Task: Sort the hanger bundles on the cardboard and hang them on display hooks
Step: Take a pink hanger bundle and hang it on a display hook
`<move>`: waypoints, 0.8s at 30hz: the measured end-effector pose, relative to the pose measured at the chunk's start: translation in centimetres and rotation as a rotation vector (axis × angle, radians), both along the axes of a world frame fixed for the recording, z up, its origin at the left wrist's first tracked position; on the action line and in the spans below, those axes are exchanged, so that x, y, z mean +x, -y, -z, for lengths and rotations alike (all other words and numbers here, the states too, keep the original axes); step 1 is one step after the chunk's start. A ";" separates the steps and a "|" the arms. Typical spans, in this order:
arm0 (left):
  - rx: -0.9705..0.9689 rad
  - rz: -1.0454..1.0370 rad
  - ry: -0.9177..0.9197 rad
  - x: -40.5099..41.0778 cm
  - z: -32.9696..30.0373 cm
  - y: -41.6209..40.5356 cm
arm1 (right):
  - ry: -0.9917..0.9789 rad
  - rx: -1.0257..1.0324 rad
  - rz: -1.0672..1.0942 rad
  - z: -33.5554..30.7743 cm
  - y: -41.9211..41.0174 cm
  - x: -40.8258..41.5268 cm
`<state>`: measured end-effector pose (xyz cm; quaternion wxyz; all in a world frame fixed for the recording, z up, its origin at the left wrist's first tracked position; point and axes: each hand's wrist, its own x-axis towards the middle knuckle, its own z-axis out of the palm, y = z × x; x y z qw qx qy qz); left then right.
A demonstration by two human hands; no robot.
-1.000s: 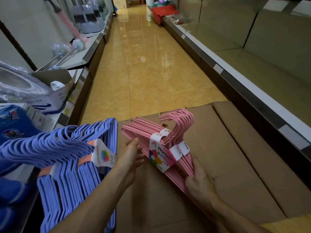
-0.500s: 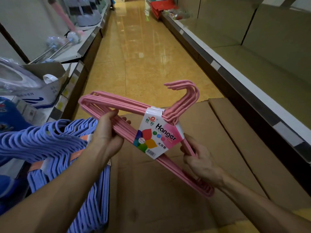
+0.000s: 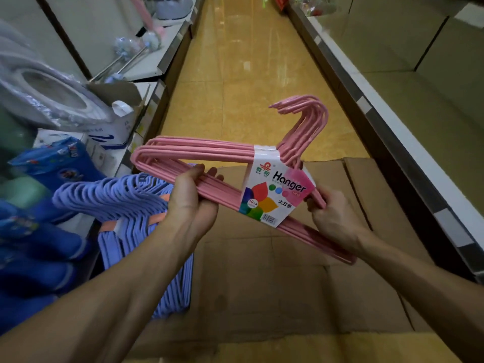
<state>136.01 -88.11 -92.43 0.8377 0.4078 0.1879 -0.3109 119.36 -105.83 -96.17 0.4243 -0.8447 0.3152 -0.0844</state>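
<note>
My left hand [image 3: 192,203] and right hand [image 3: 334,218] are both gripping the pink plastic hanger bundle [image 3: 209,158] above the flat brown cardboard [image 3: 288,284]. The purple plastic hanger bundles [image 3: 117,195] are lying just beside my left arm.

Shop aisle, display shelves [image 3: 387,142], packaged hangers [image 3: 199,155]

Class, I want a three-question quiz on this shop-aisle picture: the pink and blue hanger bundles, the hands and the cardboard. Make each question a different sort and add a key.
1. True or false: the pink bundle lies flat on the cardboard.
2. Which hand grips the bundle's lower bars beside the label? A left hand B right hand
3. Fill in: the blue bundles lie to the person's ____.

Key: 1 false, both hands hold it up; 2 A; 3 left.
</note>
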 end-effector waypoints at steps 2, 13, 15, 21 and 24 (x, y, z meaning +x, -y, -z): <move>0.010 -0.019 -0.016 -0.6 -2.6 -1.0 | -0.020 0.014 -0.016 -2.4 -0.7 -0.5; -0.017 -0.143 -0.052 -2.2 -24.4 -5.8 | 0.062 0.093 -0.025 -24.7 -4.2 -0.4; -0.047 -0.152 -0.044 -2.3 -29.1 -6.5 | 0.079 0.093 -0.044 -29.5 -4.8 -0.2; -0.139 -0.157 -0.089 -2.2 -43.3 -9.1 | 0.106 -0.094 -0.086 -44.4 -6.9 -0.7; -0.165 -0.165 -0.108 -2.9 -50.9 -10.1 | 0.112 -0.119 -0.085 -52.3 -8.1 -1.3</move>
